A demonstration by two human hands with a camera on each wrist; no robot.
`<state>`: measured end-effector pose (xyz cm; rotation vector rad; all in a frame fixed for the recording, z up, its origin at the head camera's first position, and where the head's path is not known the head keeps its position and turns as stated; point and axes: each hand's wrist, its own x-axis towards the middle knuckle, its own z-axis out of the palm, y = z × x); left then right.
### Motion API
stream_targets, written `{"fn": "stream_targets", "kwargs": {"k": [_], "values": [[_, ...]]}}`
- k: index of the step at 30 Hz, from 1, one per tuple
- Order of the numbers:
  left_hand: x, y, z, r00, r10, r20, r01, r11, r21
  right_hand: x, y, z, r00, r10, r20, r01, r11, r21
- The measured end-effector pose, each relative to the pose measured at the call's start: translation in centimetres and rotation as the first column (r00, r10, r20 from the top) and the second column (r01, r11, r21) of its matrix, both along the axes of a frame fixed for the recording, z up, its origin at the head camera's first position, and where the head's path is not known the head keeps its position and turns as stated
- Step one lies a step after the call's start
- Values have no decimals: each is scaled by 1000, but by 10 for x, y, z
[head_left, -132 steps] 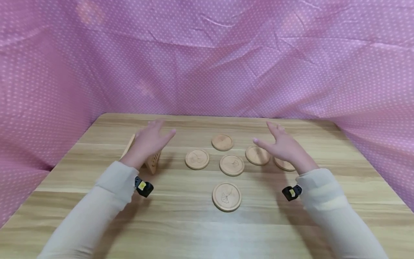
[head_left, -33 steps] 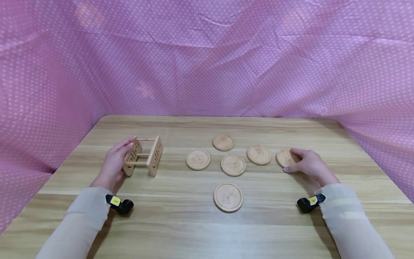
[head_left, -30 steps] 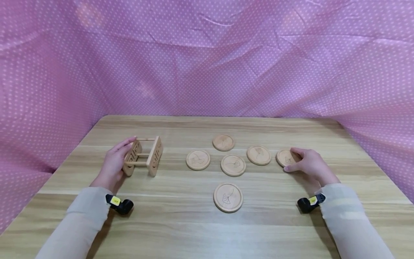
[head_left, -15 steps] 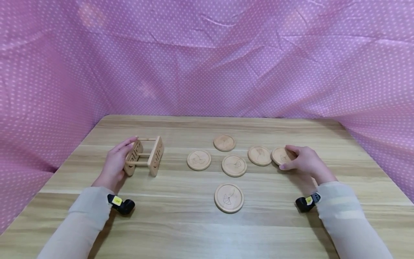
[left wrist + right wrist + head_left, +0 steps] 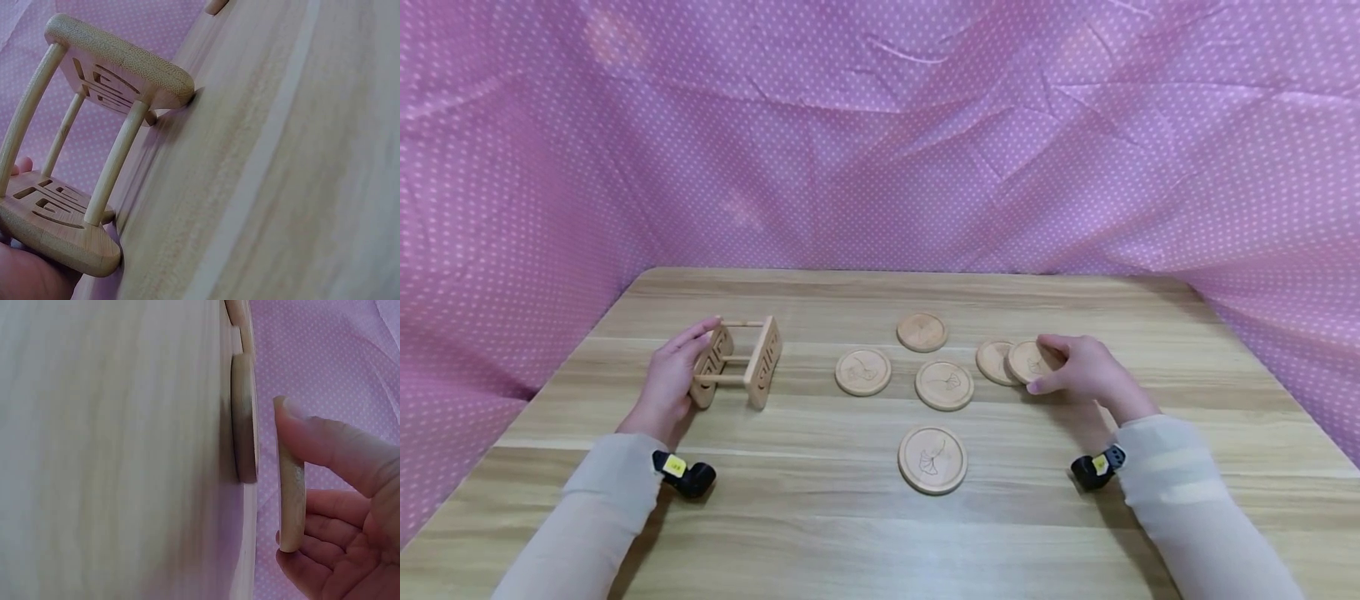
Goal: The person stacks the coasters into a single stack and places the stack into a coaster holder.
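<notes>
My left hand holds the left side panel of a wooden coaster rack, which stands on the table with its rods running across between two cut-out panels. In the left wrist view the rack shows the fingers behind its near panel. My right hand pinches a round wooden coaster at its edge, thumb on the near side. The right wrist view shows this held coaster raised off the table. In the head view it partly covers another coaster lying flat.
More round coasters with leaf drawings lie flat in the middle: a back coaster, a left coaster, a centre coaster and a front coaster. A pink dotted cloth hangs behind the wooden table.
Both hands came down from above the table, the left to the rack, the right to the rightmost coaster. Since then the right hand has lifted that coaster and moved it left.
</notes>
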<state>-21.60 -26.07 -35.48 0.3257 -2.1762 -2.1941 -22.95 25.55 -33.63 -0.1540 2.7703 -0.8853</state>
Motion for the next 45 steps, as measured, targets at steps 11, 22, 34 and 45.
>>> {"fn": "stream_targets", "kwargs": {"k": [11,22,34,45], "values": [[-1,-3,-3,1000,-6,-10,5,999,-48,-3,-22,0,1000,29,3,-29,999,-14],[-1,-2,-1,1000,2,-21,-3,998,-60,-3,-45,-4,997,62,-52,-64,998,-22],[-1,-2,-3,1000,9,-23,-10,999,-38,3,-68,-6,980,153,-129,-159,986,-44],[5,1,0,1000,18,-19,-20,995,-96,7,-89,-10,966,197,-167,-205,978,-28]]}}
